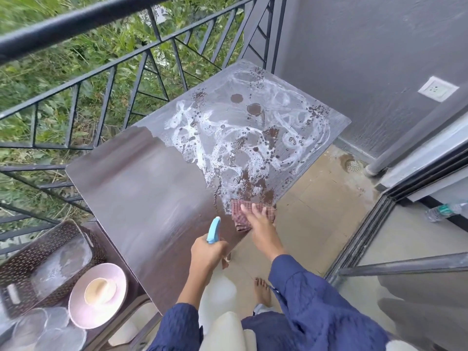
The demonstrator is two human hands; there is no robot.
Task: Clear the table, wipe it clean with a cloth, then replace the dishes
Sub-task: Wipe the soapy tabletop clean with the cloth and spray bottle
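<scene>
Under the flat fingers of the right hand (255, 221) lay a checked woven cloth (237, 214), soft and matt. Beyond those fingertips the table (141, 188), a smooth dark brown wood-grain top, was wet and streaked with white foam. To the left of the fingers it was bare, with a dull sheen. The fingers of the left hand (207, 252) curled round a spray bottle (213, 230) with a glossy light-blue plastic trigger and a cloudy white plastic body. Far beyond both sets of fingers, the railing (76, 24) was black painted metal and the wall (367, 59) grey with a rough, rippled finish.
</scene>
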